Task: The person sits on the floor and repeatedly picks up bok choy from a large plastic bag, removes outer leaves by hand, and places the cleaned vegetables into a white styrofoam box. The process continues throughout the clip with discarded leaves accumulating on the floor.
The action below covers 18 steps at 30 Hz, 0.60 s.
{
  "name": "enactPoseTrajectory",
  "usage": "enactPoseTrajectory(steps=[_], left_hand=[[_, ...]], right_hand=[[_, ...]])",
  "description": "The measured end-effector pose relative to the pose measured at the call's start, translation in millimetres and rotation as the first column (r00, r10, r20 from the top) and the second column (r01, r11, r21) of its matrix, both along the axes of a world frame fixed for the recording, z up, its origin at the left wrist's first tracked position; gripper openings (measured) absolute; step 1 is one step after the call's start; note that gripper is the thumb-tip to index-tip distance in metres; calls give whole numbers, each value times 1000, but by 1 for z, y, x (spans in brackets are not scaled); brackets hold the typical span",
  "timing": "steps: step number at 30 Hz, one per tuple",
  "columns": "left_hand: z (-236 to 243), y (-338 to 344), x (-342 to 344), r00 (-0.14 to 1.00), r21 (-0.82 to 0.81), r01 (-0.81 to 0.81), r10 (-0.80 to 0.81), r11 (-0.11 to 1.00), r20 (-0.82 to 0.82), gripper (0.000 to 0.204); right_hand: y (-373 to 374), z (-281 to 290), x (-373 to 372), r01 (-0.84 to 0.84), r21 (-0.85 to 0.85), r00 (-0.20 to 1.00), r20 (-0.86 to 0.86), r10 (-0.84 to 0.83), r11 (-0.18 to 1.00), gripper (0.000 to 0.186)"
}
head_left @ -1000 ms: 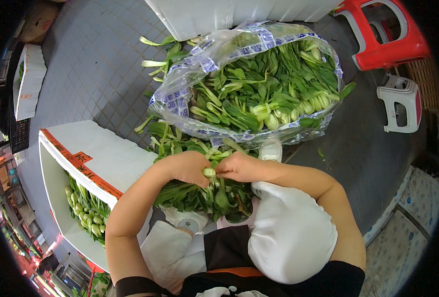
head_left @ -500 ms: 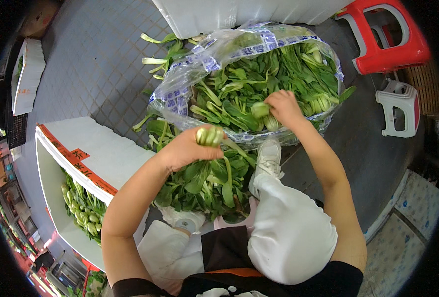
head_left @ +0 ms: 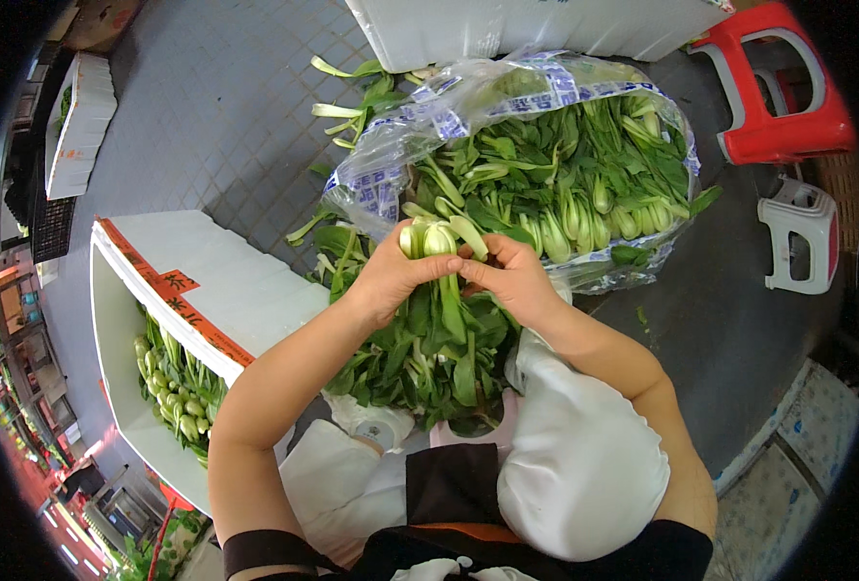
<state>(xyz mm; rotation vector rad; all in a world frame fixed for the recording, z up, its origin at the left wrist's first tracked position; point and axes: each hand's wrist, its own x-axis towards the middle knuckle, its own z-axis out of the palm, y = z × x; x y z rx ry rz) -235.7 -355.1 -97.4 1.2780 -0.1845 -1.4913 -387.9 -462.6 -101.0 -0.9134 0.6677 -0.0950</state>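
Both hands are raised in front of me, close together. My left hand (head_left: 400, 276) grips a bunch of bok choy (head_left: 437, 239) with pale bases up and leaves hanging down. My right hand (head_left: 510, 271) is closed on the same bunch at its right side, beside an outward-bent pale stalk (head_left: 469, 235). Below them a loose heap of greens (head_left: 391, 363) lies between my legs, by a pink plastic item (head_left: 509, 412). Just beyond my hands a large printed plastic bag (head_left: 371, 189) holds many more bok choy (head_left: 584, 165).
At left stands a white foam box (head_left: 134, 378) of trimmed bok choy, with another foam box (head_left: 76, 126) and a black crate (head_left: 54, 228) farther back. A foam box (head_left: 536, 19) is behind the bag. A red stool (head_left: 778, 136) and white stool (head_left: 797, 252) stand at right.
My right hand reached forward into the bag, then came back beside my left hand onto the bunch. My left hand rose from the heap, still gripping bok choy, and moved slightly right.
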Motion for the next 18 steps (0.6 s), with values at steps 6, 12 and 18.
enactPoseTrajectory(steps=[6,12,18], left_hand=[[26,-5,5,998,81,8,-14,997,64,46],[24,-4,1,948,129,306,-315,943,50,44],[17,-6,-1,868,155,486,-496,860,30,45]], right_hand=[[-8,-17,-34,54,-87,994,-90,-62,995,19],[-3,-6,-40,-37,-322,999,-7,37,946,23],[-28,-6,-37,-164,-974,919,-93,383,157,39]])
